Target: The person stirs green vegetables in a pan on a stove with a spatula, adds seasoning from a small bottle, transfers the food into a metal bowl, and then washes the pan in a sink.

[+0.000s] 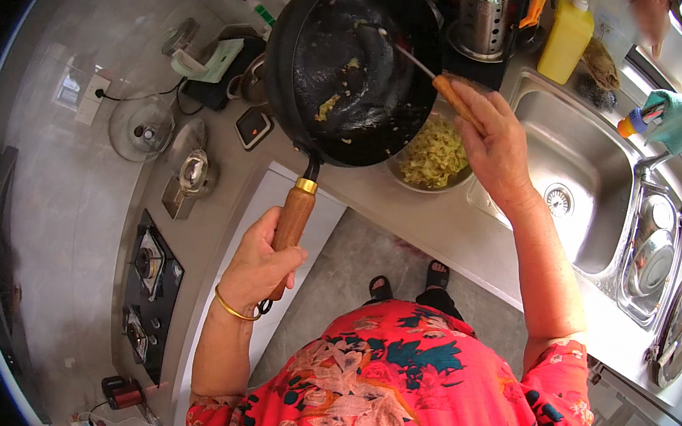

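Observation:
My left hand [261, 261] is wrapped around the wooden handle of a black wok [397, 38], which is tilted over the counter. In my right hand [498, 145] is the wooden grip of a metal cooking utensil [416, 62]; its head reaches into the wok and is hard to make out against the dark surface. Bits of cooked food [327, 108] cling to the wok's inside. Partly hidden under the wok's right side, a metal bowl [427, 189] holds chopped, pale green cooked vegetables [434, 154]. My right forearm passes over the counter's front edge.
Right of the bowl is a stainless steel sink [600, 178], with a drain basket [649, 308] holding metal bowls. A yellow pump bottle [566, 43] and a perforated steel utensil holder [491, 32] stand behind. At left are a small black dish [253, 128] and a gas hob [161, 319].

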Tool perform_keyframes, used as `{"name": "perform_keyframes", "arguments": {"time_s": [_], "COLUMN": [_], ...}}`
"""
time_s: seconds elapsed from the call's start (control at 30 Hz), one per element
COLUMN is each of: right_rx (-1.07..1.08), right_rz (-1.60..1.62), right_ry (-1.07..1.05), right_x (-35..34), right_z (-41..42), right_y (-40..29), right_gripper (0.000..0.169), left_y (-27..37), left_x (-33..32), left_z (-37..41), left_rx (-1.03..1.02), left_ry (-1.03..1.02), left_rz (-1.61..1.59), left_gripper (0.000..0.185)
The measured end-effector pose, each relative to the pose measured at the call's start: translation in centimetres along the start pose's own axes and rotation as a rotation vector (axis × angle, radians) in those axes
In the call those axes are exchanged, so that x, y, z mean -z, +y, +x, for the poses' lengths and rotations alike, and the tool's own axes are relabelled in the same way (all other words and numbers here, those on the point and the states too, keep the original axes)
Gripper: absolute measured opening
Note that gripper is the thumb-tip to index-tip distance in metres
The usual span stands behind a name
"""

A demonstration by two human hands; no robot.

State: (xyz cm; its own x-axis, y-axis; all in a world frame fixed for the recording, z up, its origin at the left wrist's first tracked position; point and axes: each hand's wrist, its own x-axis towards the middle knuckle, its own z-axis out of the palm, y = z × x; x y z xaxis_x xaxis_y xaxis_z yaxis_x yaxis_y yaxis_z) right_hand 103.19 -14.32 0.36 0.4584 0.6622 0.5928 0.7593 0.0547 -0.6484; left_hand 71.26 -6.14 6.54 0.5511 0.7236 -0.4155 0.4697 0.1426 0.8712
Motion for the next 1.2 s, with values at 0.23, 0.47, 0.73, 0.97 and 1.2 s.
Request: {"name": "perform_keyframes", "arguments": {"time_s": [0.23,0.47,0.73,0.97,1.2], "right_rx": [0.032,0.106,0.237,0.346,0.316], "right_rz": [0.008,0.045,-0.268,-0.304,-0.539], "right_ry": [-0.271,-0.329,-0.458,-0.492,-0.565], "right_x": [2.1,2.7,4.5,3.5,9.1], "right_z": [-3.1,0.0,2.2,4.3,6.1], "right_y": [1.0,-1.5,-0.3,-0.8,-3.2], "right_gripper": [0.044,0.045,0.036,0.033,0.034], "left_y": [0.0,-0.3,-0.8,-0.5,-0.5], "left_x": [0.3,0.5,0.8,0.6,0.5], "left_z": [-0.6,0.0,0.3,0.5,0.8], "left_rx": [0.009,0.002,0.004,-0.002,0.023], "left_ry": [0.012,0.025,0.034,0.046,0.083], "left_rz": [-0.020,-0.011,0.009,0.062,0.077], "left_gripper": [0.028,0.031,0.029,0.028,0.025]}}
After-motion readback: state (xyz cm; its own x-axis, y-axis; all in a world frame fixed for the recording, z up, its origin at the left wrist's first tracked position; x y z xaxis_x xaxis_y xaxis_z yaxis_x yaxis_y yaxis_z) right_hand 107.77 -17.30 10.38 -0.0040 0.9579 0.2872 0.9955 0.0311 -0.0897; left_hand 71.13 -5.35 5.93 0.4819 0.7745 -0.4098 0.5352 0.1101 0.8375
